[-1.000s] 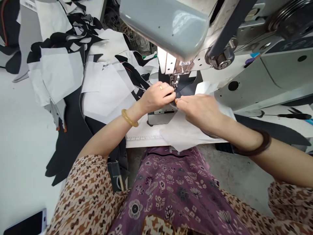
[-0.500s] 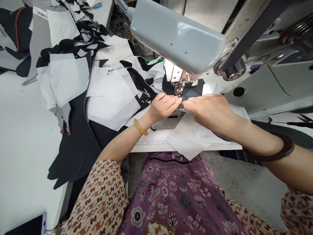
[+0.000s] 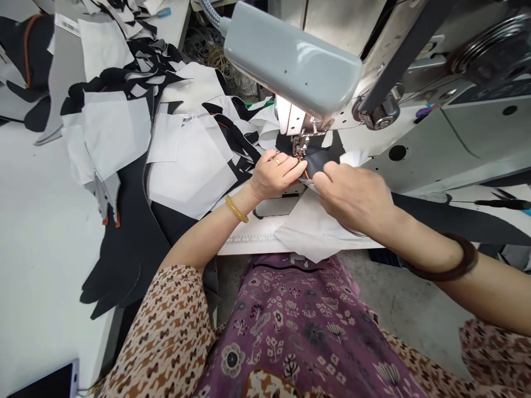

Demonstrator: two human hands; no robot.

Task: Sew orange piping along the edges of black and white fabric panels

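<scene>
A piece of dark fabric [image 3: 317, 158] lies under the presser foot [image 3: 299, 146] of a sewing machine, with a thin orange strip [image 3: 306, 172] running along it toward me. My left hand [image 3: 277, 174] is closed, its fingertips pinching the fabric by the strip, just in front of the foot. To the right, my right hand [image 3: 354, 194] curls its fingers on the near edge of the same fabric; its fingertips are partly hidden. White backing sheet [image 3: 309, 221] hangs below both hands over the table's front edge.
The grey machine lamp housing [image 3: 292, 58] hangs above the hands. Left of them are white paper pieces [image 3: 191, 177] and dark fabric panels [image 3: 124, 249]. Scissors [image 3: 504, 202] lie at the far right. A phone [image 3: 50, 381] rests at the lower left.
My right hand has shifted slightly down and curled more, uncovering more of the orange strip and dark fabric. My left hand stays almost in place. The view has shifted a little.
</scene>
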